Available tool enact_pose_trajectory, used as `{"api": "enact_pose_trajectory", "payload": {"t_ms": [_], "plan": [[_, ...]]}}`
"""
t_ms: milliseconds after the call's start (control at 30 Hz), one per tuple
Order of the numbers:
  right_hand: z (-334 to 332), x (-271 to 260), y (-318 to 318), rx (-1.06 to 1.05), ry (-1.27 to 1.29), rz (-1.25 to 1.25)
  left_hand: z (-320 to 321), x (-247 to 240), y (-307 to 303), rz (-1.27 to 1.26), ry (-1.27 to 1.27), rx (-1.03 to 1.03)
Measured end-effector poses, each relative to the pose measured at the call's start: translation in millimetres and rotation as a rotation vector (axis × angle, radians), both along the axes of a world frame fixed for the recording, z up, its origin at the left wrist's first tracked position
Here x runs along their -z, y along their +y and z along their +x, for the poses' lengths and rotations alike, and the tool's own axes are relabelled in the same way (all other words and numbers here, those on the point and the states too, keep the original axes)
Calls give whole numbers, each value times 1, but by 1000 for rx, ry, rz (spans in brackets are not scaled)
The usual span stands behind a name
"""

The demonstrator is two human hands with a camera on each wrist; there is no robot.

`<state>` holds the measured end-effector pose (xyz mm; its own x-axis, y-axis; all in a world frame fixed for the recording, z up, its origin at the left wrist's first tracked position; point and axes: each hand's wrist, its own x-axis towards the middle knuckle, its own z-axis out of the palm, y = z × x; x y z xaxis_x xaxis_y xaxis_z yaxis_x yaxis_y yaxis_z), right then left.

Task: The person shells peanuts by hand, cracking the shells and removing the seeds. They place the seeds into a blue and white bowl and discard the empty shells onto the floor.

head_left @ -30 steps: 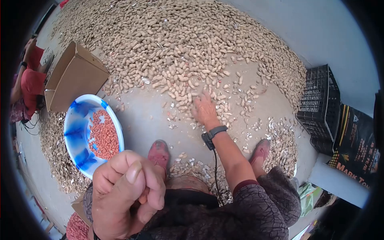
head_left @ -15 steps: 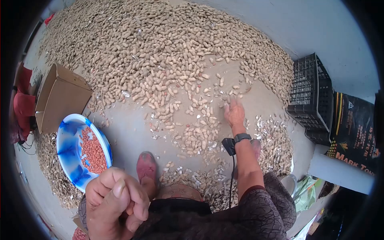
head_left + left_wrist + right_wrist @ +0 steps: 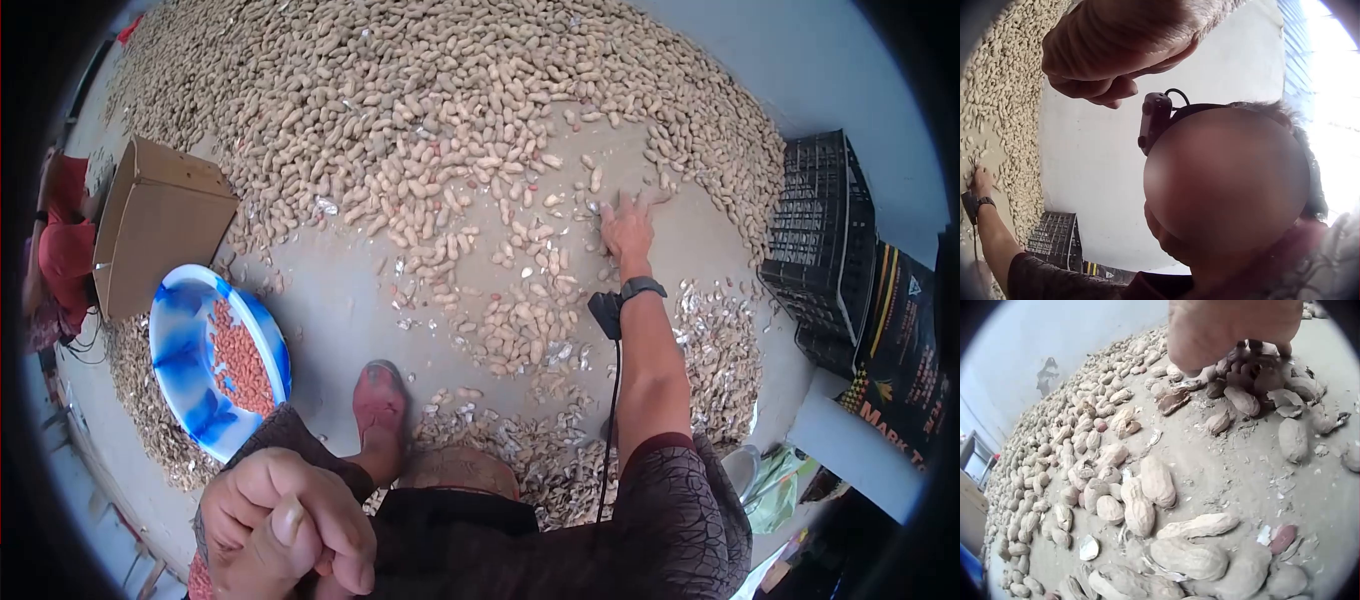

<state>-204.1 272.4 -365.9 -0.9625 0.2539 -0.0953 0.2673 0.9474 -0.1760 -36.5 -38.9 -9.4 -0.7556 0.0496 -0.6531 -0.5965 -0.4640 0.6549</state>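
My left hand [image 3: 285, 525] is raised near the camera at the lower left, its fingers curled round a reddish peanut kernel that barely shows. From the left wrist view, the same hand [image 3: 1116, 50] has bent fingers. The right hand [image 3: 628, 235] reaches down to the floor with its fingers spread, at the right of loose peanuts [image 3: 520, 325]. Up close in the right wrist view, that hand [image 3: 1229, 328] is over unshelled peanuts and broken shells, its fingertips partly hidden. Shelled red kernels [image 3: 240, 360] lie in a blue and white basin [image 3: 195, 410].
A large peanut heap [image 3: 400, 100] spreads across the back. A cardboard box [image 3: 165, 230] stands behind the basin, and a person in red [image 3: 68, 250] is at the left edge. Black crates [image 3: 815, 230] stand at right. Empty shells [image 3: 510, 435] lie near my shoe [image 3: 380, 400].
My right hand has moved right from the peanut heap's edge across the floor, and loose peanuts lie spread where it was. The left hand stays curled, slightly lower in view.
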Motion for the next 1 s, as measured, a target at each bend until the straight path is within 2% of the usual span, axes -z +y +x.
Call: {"api": "enact_pose_trajectory", "payload": {"t_ms": [100,233,333,400,467,533,667,733,767,833,933,1000], "plan": [[27,13,-7,-71,-34,-71,3,-2,-3,10,49,-16],[82,4,-37,-116,-5,-56,11,1,-4,10,140,-42],[112,-7,-54,-194,-101,-95,18,3,-4,2,239,-60],[126,-16,-62,-343,-186,-224,20,1,-3,-10,249,-68],[131,-22,-60,-328,-119,-317,22,-1,-2,-18,260,-73],[131,-27,-55,-335,136,-304,24,-3,-2,-3,267,-79],[118,-53,-78,-373,173,-338,24,2,-3,67,309,-64],[110,-43,-100,-542,148,-270,23,3,-1,65,301,-50],[108,-40,-110,-542,150,-275,23,3,-1,59,302,-50],[105,-32,-130,-710,24,-134,22,4,-5,39,295,-60],[104,-15,-138,-787,-61,-12,22,-2,-11,-45,156,-78],[103,-11,-137,-773,-81,2,22,3,-10,50,241,-104]]}}
